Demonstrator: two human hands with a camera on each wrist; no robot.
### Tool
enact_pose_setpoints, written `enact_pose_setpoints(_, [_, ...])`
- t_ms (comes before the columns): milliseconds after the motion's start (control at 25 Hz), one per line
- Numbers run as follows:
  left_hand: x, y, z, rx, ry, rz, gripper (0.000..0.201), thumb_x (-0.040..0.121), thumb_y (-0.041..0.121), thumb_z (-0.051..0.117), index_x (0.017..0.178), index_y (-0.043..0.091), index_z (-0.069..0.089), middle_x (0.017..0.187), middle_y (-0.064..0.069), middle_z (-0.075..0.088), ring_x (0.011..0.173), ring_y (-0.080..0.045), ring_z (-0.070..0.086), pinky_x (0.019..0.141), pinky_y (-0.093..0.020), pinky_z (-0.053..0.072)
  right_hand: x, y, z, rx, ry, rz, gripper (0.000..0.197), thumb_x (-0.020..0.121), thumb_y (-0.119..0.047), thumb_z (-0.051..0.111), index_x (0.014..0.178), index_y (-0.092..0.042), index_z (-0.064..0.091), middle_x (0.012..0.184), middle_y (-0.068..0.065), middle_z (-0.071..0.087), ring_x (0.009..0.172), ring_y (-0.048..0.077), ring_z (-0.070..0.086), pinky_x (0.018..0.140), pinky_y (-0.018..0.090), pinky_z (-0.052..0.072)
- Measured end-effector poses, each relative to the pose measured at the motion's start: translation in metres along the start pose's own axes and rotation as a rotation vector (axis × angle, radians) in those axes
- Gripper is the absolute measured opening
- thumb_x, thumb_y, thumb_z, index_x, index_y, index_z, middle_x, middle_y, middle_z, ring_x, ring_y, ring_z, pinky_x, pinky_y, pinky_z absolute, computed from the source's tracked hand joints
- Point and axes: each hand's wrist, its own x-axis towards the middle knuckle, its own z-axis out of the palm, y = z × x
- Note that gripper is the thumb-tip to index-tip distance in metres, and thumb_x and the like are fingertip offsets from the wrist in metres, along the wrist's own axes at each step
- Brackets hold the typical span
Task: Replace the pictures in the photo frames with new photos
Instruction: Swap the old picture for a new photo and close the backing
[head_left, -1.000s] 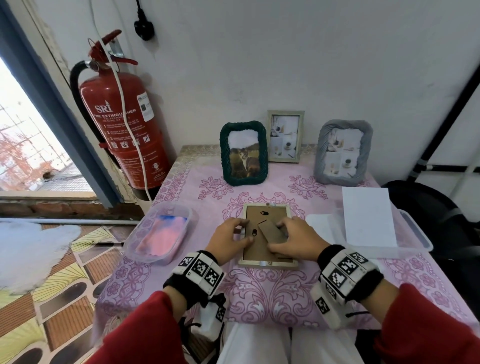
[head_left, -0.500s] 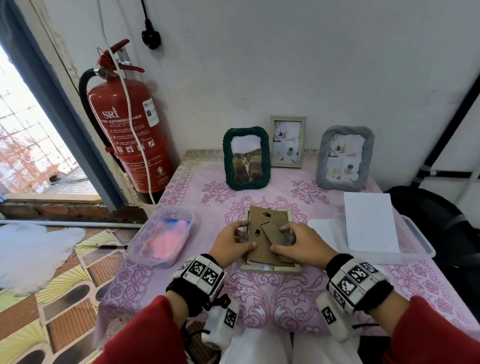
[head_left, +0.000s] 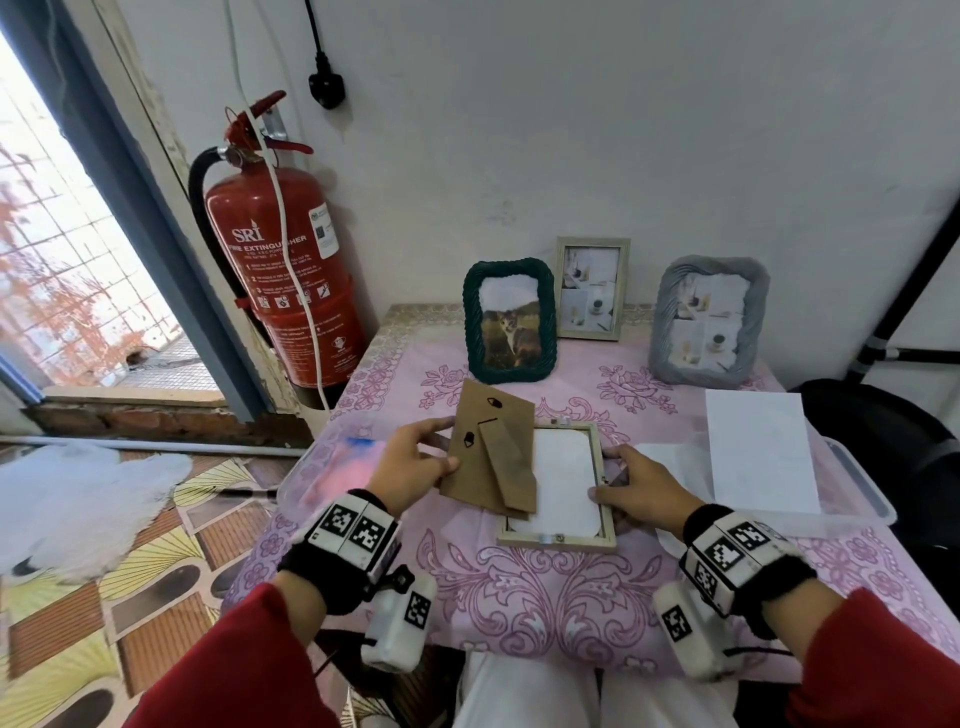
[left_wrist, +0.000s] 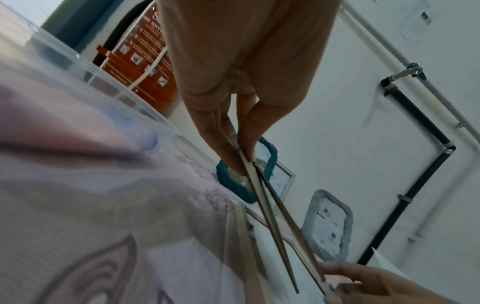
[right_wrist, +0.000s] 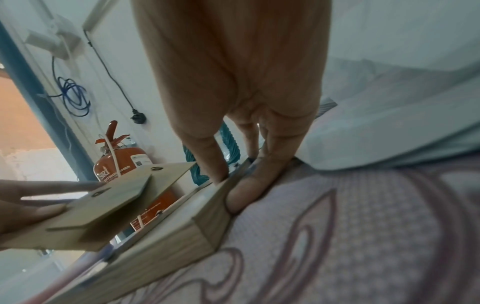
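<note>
White wall (head_left: 571, 130) fills 12 o'clock. Daylit window (head_left: 67, 249) with blue frame (head_left: 135, 208) at 9 o'clock. Red fire extinguisher (head_left: 280, 270) at 10 o'clock, with a black plug (head_left: 326, 88) hanging above it. Patterned tile floor (head_left: 156, 571) and white fluffy rug (head_left: 78, 504) at 8 o'clock. Counter (head_left: 519, 597) under pink floral cloth, centre. Black pipe (head_left: 914, 291) at 3 o'clock.

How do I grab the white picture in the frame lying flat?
Probably come from above at a rounded corner on its right side. The white picture lies flat, sunk inside the wooden frame, so its edges are walled in; the corners leave gaps for a fingertip.
</note>
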Motion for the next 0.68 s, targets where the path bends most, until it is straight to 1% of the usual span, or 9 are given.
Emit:
enact_pose_setpoints(40, [0.000, 0.000, -0.007, 0.022, 0.030, 0.005, 0.052, 0.083, -0.013, 0.055, 0.130, 0.009, 0.052, 0.082, 0.000, 0.054, 0.067, -0.019, 0.057, 0.061, -0.026, 0.053, 0.000, 0.002, 0.000, 0.028, 0.002, 0.000, 0.060, 0.080, -0.011, 0.070, 0.132, -0.011, 0.040, 0.073, 0.004, 0.057, 0.062, 0.015, 0.060, 0.048, 0.024, 0.053])
enact_pose_setpoints(120, [0.002, -0.003, -0.019, 0.073, 0.091, 0.015, 0.053, 0.082, -0.014, 0.054, 0.130, 0.008, 0.052, 0.081, 0.000, 0.055, 0.074, -0.022, 0.056, 0.073, -0.036, 0.052, 0.001, 0.003, 0.000, 0.053, 0.003, 0.000, 0.060, 0.080, -0.010, 0.070, 0.132, -0.012, 0.041, 0.072, 0.005, 0.057, 0.060, 0.016, 0.060, 0.045, 0.024, 0.054])
enact_pose_setpoints(200, [0.002, -0.006, -0.027, 0.149, 0.120, 0.018, 0.054, 0.081, -0.013, 0.053, 0.130, 0.009, 0.053, 0.081, 0.002, 0.057, 0.081, -0.021, 0.056, 0.082, -0.037, 0.051, 0.002, 0.004, 0.001, 0.065, 0.001, -0.005, 0.059, 0.080, -0.009, 0.070, 0.132, -0.012, 0.041, 0.072, 0.005, 0.058, 0.060, 0.017, 0.061, 0.046, 0.025, 0.056])
enact_pose_setpoints(240, [0.002, -0.008, -0.029, 0.178, 0.119, 0.010, 0.054, 0.081, -0.012, 0.052, 0.130, 0.009, 0.053, 0.083, 0.001, 0.058, 0.083, -0.020, 0.057, 0.083, -0.036, 0.051, 0.002, 0.005, 0.002, 0.070, 0.000, -0.007, 0.059, 0.080, -0.009, 0.070, 0.131, -0.012, 0.041, 0.072, 0.005, 0.058, 0.060, 0.018, 0.062, 0.048, 0.027, 0.057])
enact_pose_setpoints(320, [0.000, -0.011, -0.029, 0.238, 0.115, -0.004, 0.051, 0.081, -0.010, 0.052, 0.129, 0.007, 0.054, 0.092, -0.002, 0.062, 0.085, -0.018, 0.057, 0.081, -0.030, 0.050, 0.003, 0.006, 0.002, 0.079, 0.002, -0.004, 0.058, 0.080, -0.009, 0.070, 0.131, -0.012, 0.042, 0.072, 0.005, 0.058, 0.060, 0.018, 0.062, 0.050, 0.029, 0.058])
enact_pose_setpoints(400, [-0.003, -0.014, -0.026, 0.327, 0.121, 0.002, 0.046, 0.082, -0.008, 0.053, 0.125, 0.006, 0.058, 0.099, -0.004, 0.062, 0.085, -0.015, 0.056, 0.079, -0.025, 0.046, 0.004, 0.006, 0.002, 0.090, 0.004, 0.000, 0.058, 0.080, -0.009, 0.070, 0.131, -0.013, 0.042, 0.071, 0.005, 0.058, 0.060, 0.018, 0.062, 0.048, 0.028, 0.057])
enact_pose_setpoints(520, [-0.007, -0.016, -0.022, 0.422, 0.153, 0.016, 0.039, 0.083, -0.005, 0.054, 0.120, 0.004, 0.062, 0.109, -0.011, 0.067, 0.091, -0.020, 0.060, 0.085, -0.027, 0.048, 0.004, 0.007, 0.002, 0.097, 0.008, 0.003, 0.058, 0.080, -0.008, 0.070, 0.131, -0.013, 0.043, 0.071, 0.006, 0.058, 0.059, 0.018, 0.061, 0.046, 0.025, 0.056])
enact_pose_setpoints(600, [-0.008, -0.018, -0.022, 0.494, 0.160, 0.000, 0.035, 0.085, -0.001, 0.054, 0.119, 0.005, 0.063, 0.111, -0.011, 0.068, 0.096, -0.023, 0.063, 0.086, -0.026, 0.047, 0.004, 0.007, 0.002, 0.100, 0.004, 0.004, 0.058, 0.080, -0.009, 0.070, 0.131, -0.013, 0.043, 0.072, 0.006, 0.058, 0.060, 0.019, 0.062, 0.048, 0.027, 0.057])
enact_pose_setpoints(680, [-0.011, -0.022, -0.020, 0.581, 0.136, 0.007, 0.031, 0.086, 0.000, 0.053, 0.114, 0.005, 0.066, 0.108, -0.011, 0.069, 0.094, -0.022, 0.063, 0.079, -0.023, 0.045, 0.004, 0.007, 0.002, 0.110, 0.000, 0.004, 0.058, 0.080, -0.008, 0.070, 0.131, -0.013, 0.043, 0.073, 0.007, 0.057, 0.060, 0.018, 0.061, 0.047, 0.027, 0.057])
